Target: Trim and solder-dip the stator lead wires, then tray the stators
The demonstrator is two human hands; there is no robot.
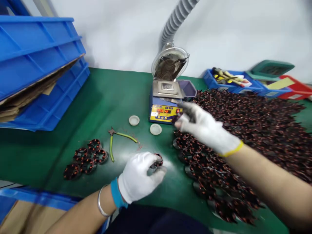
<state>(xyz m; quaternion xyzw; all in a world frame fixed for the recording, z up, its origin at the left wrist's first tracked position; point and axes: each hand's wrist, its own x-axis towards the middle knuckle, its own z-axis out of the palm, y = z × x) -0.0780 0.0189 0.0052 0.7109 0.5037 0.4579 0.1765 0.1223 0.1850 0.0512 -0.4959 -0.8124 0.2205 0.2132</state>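
Observation:
My left hand (pixel 142 177), in a white glove with a blue cuff, grips a small round copper-wound coil part (pixel 158 160) between thumb and fingers above the green table (pixel 114 87). My right hand (pixel 202 125), in a white glove with a yellow edge, is beside the front right of the blue solder pot (pixel 162 109). Its fingers are bent round a dark part, blurred by motion. Under and beyond the right arm lies a wide pile of similar coil parts (pixel 255 130). Several more coil parts (pixel 86 156) lie left of my left hand.
Green-handled cutters (pixel 111 144) and two small round dishes (pixel 134 120) lie before the pot. Its round lid (pixel 170 63) stands raised under a grey hose (pixel 176 20). Blue crates (pixel 36 42) are stacked at left; small blue and red bins (pixel 296 87) stand at back right.

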